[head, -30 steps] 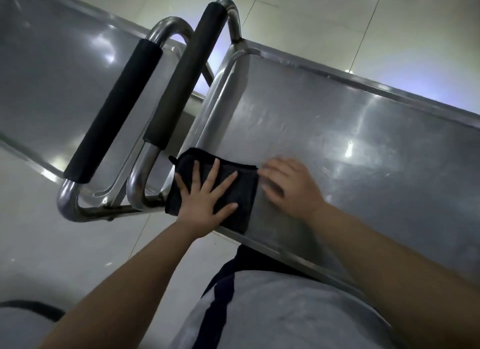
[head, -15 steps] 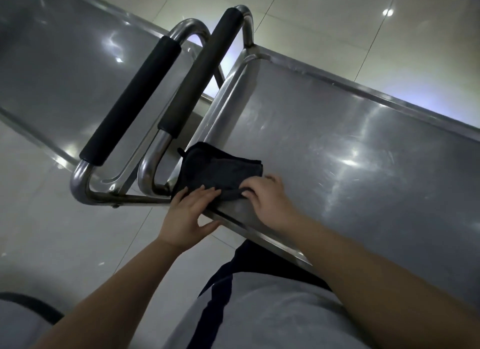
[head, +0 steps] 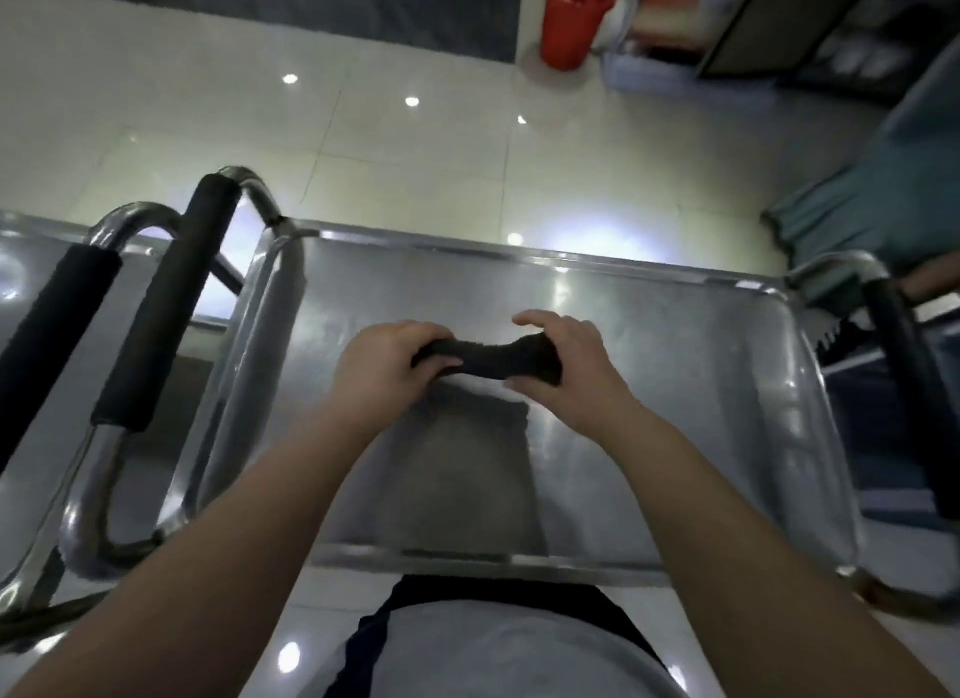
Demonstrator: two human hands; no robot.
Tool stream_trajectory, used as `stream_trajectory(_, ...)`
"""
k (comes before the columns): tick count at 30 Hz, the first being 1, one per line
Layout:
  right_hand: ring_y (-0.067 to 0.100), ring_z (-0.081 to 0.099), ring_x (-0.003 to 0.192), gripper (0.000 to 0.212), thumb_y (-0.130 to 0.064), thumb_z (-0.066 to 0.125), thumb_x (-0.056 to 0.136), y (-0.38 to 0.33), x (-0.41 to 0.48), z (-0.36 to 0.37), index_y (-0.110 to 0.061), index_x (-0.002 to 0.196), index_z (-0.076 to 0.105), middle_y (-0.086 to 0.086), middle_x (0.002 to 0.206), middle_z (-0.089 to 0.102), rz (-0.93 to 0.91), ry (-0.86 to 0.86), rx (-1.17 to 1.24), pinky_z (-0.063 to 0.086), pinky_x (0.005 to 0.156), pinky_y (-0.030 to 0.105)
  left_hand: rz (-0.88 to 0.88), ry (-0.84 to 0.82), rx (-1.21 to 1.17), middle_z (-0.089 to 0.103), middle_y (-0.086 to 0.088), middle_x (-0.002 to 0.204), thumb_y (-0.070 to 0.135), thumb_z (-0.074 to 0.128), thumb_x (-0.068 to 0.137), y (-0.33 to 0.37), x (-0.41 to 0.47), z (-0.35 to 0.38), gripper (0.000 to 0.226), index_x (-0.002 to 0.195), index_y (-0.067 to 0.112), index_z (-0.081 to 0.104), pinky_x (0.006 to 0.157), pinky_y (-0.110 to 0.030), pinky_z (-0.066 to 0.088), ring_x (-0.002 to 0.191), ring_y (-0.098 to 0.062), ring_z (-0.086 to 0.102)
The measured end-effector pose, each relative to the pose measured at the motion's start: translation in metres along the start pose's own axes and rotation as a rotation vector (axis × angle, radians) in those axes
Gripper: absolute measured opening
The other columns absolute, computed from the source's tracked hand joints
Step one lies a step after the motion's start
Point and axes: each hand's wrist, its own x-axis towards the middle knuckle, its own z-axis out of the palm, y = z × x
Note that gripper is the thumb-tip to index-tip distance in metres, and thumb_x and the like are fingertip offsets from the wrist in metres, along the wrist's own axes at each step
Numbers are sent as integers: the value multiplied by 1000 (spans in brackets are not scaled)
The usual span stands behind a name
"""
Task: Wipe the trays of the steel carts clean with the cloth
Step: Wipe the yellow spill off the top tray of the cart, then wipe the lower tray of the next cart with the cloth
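Observation:
The steel cart's top tray (head: 675,411) fills the middle of the view, shiny and slightly streaked. Above its centre I hold a dark cloth (head: 493,357), bunched into a thick roll and lifted off the steel. My left hand (head: 384,359) grips the roll's left end. My right hand (head: 566,365) grips its right end, fingers curled over the top. The cloth's ends are hidden inside both fists.
A second steel cart (head: 31,261) stands at the left, its black foam handle (head: 47,308) next to this cart's handle (head: 171,308). Another black handle (head: 904,365) closes the tray's right end. A red bin (head: 571,17) and a teal cloth-covered thing (head: 883,193) lie beyond.
The cloth was lying flat at the tray's left corner under both hands; now it is bunched up and raised over the tray's middle, held in both fists. The view has swung right.

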Motion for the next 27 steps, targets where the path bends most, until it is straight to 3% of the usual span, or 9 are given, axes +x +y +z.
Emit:
stream_trajectory(3, 25, 46, 86, 18, -22, 78, 82, 24, -29, -40, -21, 99, 72, 0, 82, 58, -100, 261, -211, 40, 78, 32, 146, -32, 48, 70, 9, 89, 31, 67, 89, 43, 21, 10, 13, 101, 26, 69, 85, -33, 33, 81, -18, 62)
stream_trajectory(8, 16, 48, 94, 17, -9, 77, 80, 50, -90, -80, -21, 92, 74, -17, 89, 55, 5, 440, -19, 34, 82, 13, 263, -91, 47, 68, 6, 110, 24, 62, 92, 98, 21, 22, 22, 114, 25, 64, 87, -27, 23, 102, -18, 58)
stream_trajectory(13, 11, 51, 93, 17, -10, 73, 83, 54, -160, -94, -18, 99, 74, -13, 90, 64, -18, 467, -20, 43, 84, 29, 357, -30, 110, 69, 9, 102, 27, 64, 91, 133, -18, 17, 14, 105, 24, 68, 84, -25, 23, 94, -15, 59)
stream_trajectory(19, 15, 54, 90, 24, -19, 72, 85, 72, -253, -97, -27, 108, 72, -3, 93, 67, -73, 443, -38, 48, 80, 37, 280, 69, 174, 69, 10, 95, 34, 58, 87, 185, -114, 35, 22, 102, 25, 70, 87, -36, 31, 89, -18, 62)
stream_trajectory(21, 13, 53, 88, 19, -27, 69, 86, 81, -282, -92, -35, 104, 68, -5, 90, 63, -72, 422, -13, 48, 78, 38, 215, 107, 192, 69, 8, 95, 31, 61, 88, 201, -147, 51, 18, 102, 24, 70, 87, -37, 30, 88, -20, 61)
stream_trajectory(24, 10, 52, 87, 14, -31, 66, 85, 94, -319, -78, -31, 99, 69, -18, 84, 56, -121, 420, 23, 47, 77, 34, 125, 145, 192, 69, 5, 95, 26, 66, 88, 220, -192, 73, 15, 102, 22, 70, 88, -36, 31, 88, -23, 62)
stream_trajectory(27, 9, 51, 92, 17, -32, 65, 83, 107, -353, -62, -24, 97, 69, -13, 87, 61, -92, 389, 98, 44, 81, 29, 62, 118, 179, 69, 4, 93, 27, 66, 87, 235, -233, 92, 15, 101, 22, 70, 89, -47, 43, 86, -22, 62)
